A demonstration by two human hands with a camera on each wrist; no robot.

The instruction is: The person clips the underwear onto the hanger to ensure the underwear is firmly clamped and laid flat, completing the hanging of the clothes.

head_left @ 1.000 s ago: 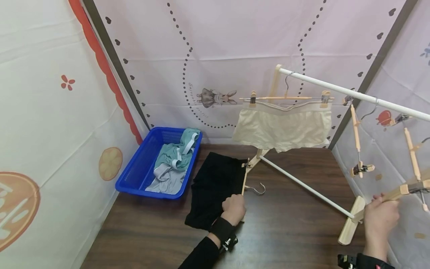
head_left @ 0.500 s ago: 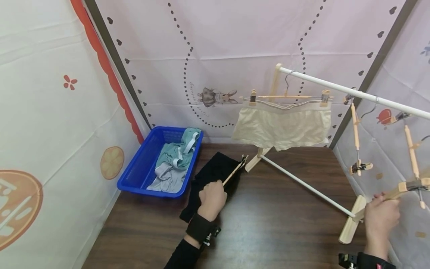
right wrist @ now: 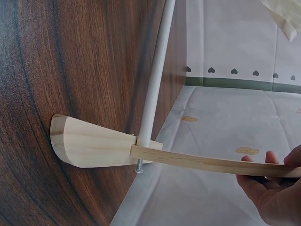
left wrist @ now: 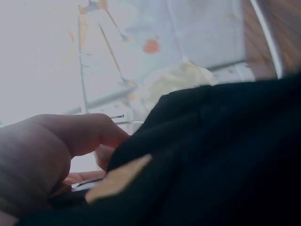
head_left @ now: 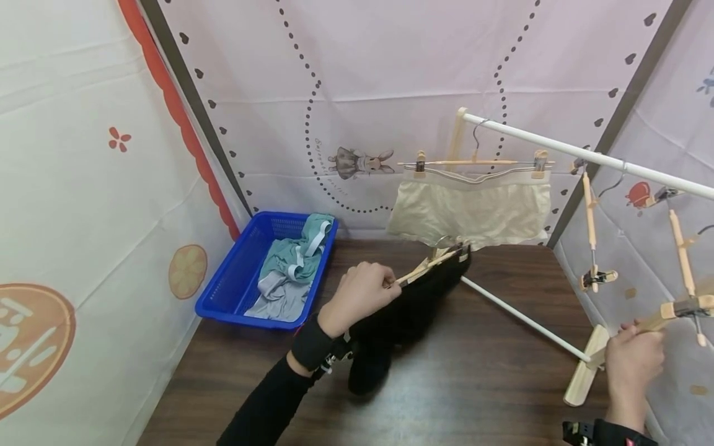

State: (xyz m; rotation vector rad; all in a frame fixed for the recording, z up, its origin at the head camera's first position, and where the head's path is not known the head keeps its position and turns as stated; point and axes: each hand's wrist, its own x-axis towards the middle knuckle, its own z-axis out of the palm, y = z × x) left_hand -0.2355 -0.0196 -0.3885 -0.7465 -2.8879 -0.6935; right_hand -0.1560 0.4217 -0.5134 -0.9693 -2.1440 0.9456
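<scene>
My left hand [head_left: 362, 294] grips a wooden clip hanger [head_left: 426, 267] by its bar. Black shorts [head_left: 409, 316] hang from the hanger, raised off the table and tilted, their far end in front of the rack's far foot. In the left wrist view, the black cloth [left wrist: 221, 141] fills much of the picture, beside my thumb. My right hand [head_left: 633, 362] holds the near wooden post [right wrist: 207, 163] of the drying rack, a little above its foot [right wrist: 94, 143]. From the rack's white top rail [head_left: 558, 144] hang cream shorts [head_left: 471, 207] on another clip hanger.
A blue basket [head_left: 223, 303] stands on the left of the table, holding teal [head_left: 287, 260] and grey cloth [head_left: 281, 297]. Bare clip hangers [head_left: 590, 214] hang at the rail's right end. A white lower bar [head_left: 524, 319] joins the rack's feet. Printed cloth walls surround the wooden table [head_left: 463, 396].
My left hand has lifted the hanger and black shorts off the table, turning them and bringing the far end right, towards the rack. The right hand stays on the post.
</scene>
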